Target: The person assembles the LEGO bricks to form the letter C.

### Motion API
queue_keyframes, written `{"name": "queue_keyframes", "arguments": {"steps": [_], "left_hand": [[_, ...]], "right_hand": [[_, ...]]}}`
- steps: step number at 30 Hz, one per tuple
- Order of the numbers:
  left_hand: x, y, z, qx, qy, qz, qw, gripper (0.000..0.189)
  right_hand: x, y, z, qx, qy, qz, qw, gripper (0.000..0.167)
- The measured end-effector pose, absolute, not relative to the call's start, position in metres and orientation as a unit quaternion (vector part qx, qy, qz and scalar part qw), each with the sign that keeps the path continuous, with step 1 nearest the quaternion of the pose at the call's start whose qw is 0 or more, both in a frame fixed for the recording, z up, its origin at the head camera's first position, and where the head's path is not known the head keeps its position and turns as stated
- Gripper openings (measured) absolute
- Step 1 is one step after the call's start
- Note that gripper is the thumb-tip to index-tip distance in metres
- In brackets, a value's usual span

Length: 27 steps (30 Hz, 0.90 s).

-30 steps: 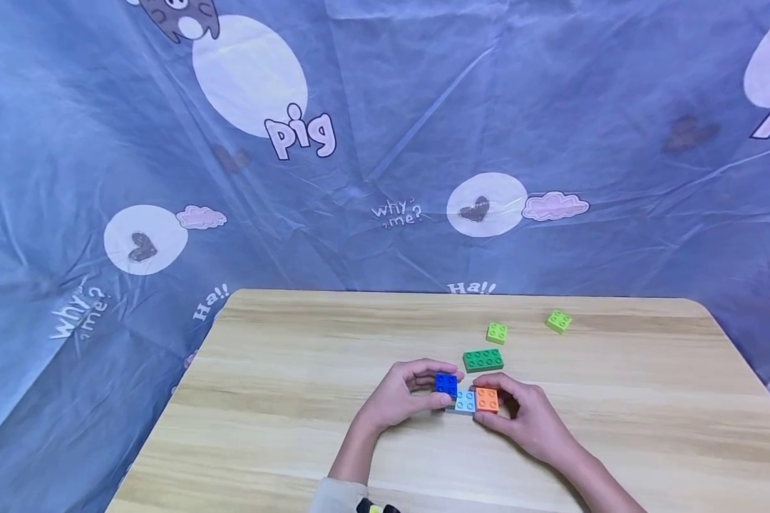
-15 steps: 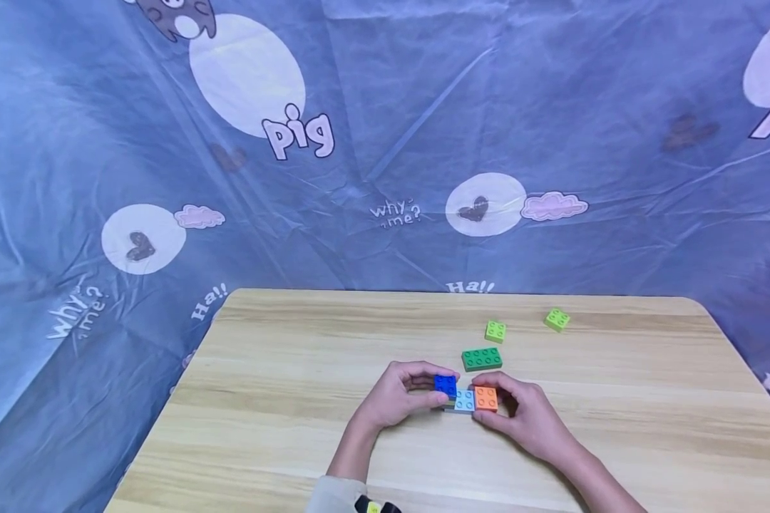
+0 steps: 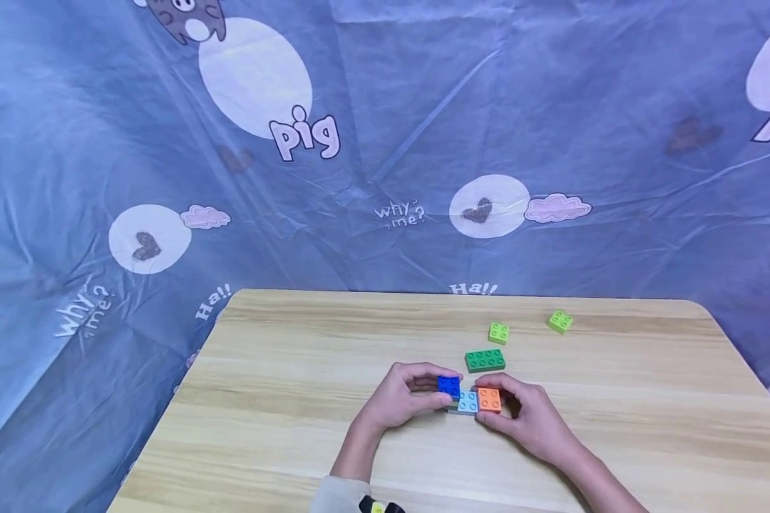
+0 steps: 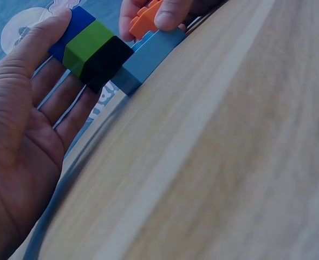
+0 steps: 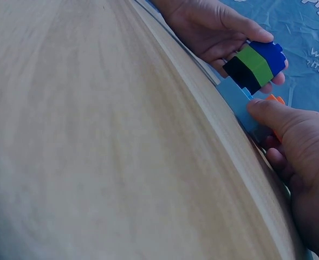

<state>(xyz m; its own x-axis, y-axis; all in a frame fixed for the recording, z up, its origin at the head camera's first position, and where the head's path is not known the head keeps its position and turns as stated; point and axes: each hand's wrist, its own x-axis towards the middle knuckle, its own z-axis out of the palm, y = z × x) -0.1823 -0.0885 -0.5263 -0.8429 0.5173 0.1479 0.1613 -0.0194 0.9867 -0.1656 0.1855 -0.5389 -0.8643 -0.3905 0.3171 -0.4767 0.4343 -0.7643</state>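
My left hand (image 3: 403, 400) pinches the blue brick (image 3: 448, 386) between thumb and fingertips. Under that brick, in the left wrist view, come a lime green brick (image 4: 91, 43) and a black brick (image 4: 109, 64), joined as a stack. The black one sits right at the left end of a longer light blue brick (image 4: 151, 60), which lies on the table. At the other end of the light blue brick, my right hand (image 3: 531, 419) holds an orange brick (image 3: 489, 400) between thumb and fingers; the right thumb also reaches the light blue brick's side.
Just behind the hands lies a long green brick (image 3: 485, 360). Farther back are two small lime bricks, a nearer one (image 3: 498, 333) and another (image 3: 560, 321) to its right. The wooden table (image 3: 282, 399) ends at a patterned blue cloth (image 3: 372, 142).
Both hands keep their grip and almost the same place. The whole head view has shifted very slightly; the bricks look unchanged.
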Motion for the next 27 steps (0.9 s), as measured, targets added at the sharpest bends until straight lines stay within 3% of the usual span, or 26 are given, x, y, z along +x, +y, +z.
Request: {"name": "queue_keyframes", "arguments": {"steps": [13,23,27], "left_hand": [[-0.183,-0.092,-0.526,0.225,0.698,0.666,0.134,0.038],[-0.182,-0.092,-0.529,0.227,0.717,0.652,0.093,0.036],[-0.185,-0.091,-0.528,0.23,0.721,0.647,0.092,0.036]], "right_hand": [[-0.165,0.184,-0.542,0.259,-0.843,0.469,0.051,0.047],[-0.174,0.203,-0.542,0.279,-0.779,0.561,0.002,0.058],[-0.188,0.226,-0.542,0.245,-0.726,0.641,0.04,0.054]]}}
